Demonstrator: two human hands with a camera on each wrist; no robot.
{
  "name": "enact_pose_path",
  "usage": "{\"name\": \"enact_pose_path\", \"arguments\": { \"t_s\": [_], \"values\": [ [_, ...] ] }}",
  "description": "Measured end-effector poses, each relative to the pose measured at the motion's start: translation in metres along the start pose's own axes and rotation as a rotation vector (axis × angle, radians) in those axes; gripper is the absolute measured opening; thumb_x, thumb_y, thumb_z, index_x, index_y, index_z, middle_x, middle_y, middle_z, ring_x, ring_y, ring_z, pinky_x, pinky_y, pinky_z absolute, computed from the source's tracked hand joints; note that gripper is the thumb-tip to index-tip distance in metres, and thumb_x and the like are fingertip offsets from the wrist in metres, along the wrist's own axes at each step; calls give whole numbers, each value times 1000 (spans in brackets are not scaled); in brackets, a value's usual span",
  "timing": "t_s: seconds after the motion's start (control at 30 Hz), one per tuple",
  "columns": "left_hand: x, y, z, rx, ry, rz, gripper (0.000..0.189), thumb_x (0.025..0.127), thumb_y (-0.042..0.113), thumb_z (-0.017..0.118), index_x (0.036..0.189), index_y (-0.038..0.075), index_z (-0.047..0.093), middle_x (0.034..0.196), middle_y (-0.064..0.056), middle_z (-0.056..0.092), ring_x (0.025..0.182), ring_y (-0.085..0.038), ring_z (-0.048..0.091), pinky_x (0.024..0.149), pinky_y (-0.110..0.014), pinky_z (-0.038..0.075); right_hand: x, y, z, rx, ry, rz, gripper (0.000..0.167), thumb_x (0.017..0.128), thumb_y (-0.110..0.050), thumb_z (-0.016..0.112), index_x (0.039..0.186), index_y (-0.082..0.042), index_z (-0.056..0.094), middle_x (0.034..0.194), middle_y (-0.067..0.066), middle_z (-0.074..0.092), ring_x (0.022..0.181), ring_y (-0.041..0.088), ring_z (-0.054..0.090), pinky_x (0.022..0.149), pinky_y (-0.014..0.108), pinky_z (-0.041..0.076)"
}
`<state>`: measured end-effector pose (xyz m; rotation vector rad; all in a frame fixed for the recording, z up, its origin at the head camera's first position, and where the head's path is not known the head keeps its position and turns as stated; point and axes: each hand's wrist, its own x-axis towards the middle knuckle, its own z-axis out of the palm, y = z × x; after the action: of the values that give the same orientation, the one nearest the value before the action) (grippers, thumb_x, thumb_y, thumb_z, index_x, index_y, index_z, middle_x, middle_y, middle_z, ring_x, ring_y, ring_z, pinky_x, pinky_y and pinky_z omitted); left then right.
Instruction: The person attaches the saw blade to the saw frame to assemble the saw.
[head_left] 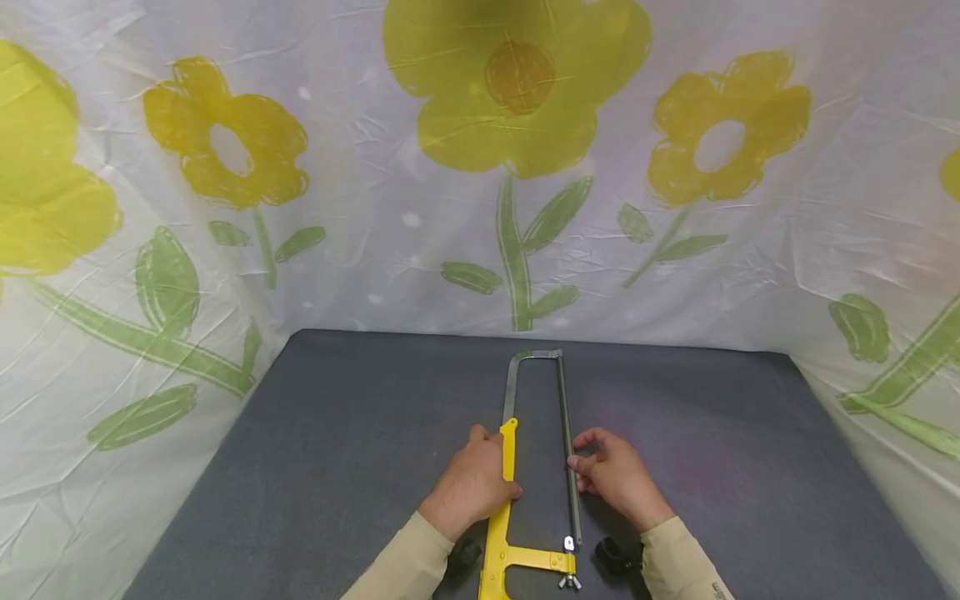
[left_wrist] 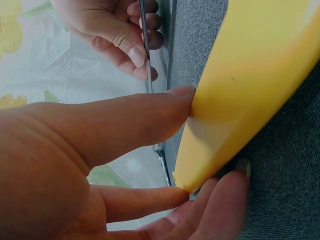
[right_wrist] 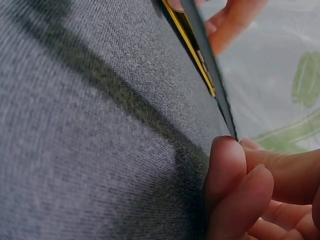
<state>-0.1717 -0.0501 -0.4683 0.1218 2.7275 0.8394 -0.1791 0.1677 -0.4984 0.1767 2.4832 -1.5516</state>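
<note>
A hacksaw with a yellow frame (head_left: 508,458) points away from me, its metal bow at the far end. My left hand (head_left: 472,479) grips the yellow part, with the thumb on one side and fingers on the other in the left wrist view. On the right side, my right hand (head_left: 615,475) pinches the thin dark blade (head_left: 564,408) along its lower half. The blade's far end meets the bow's tip (head_left: 557,353). Its near end lies beside the small metal blade holder (head_left: 569,545), slightly to the right. A wing nut (head_left: 570,582) sits just below this holder.
The dark grey cloth-covered table (head_left: 360,400) extends under the saw and both hands. A pale curtain (head_left: 360,275) printed with yellow flowers hangs behind the table and along both sides. Black devices (head_left: 617,557) sit at my wrists.
</note>
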Motion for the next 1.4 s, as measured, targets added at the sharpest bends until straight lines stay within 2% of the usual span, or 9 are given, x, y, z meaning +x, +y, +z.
{"name": "enact_pose_path", "arguments": {
  "t_s": [0.37,0.8,1.4],
  "values": [
    [0,-1,1,11,4,11,80,82,17,95,148,-8,57,129,-20,53,83,-24,63,72,-40,62,-2,-2,0,0,-12,0,22,100,-4,73,121,0,65,73,7,71,65,17,66,63,31,54],
    [0,-1,2,5,-5,-17,81,81,17,96,148,-7,57,129,-19,53,85,-25,62,74,-42,63,-3,-2,2,51,-19,8,21,100,0,71,119,4,64,74,8,71,63,16,65,61,28,55],
    [0,0,1,13,-1,-7,82,82,18,96,149,-7,57,128,-19,53,84,-25,62,73,-41,62,0,-3,4,24,-15,8,21,99,-2,72,118,5,64,74,7,71,62,16,65,62,31,54]
  ]
}}
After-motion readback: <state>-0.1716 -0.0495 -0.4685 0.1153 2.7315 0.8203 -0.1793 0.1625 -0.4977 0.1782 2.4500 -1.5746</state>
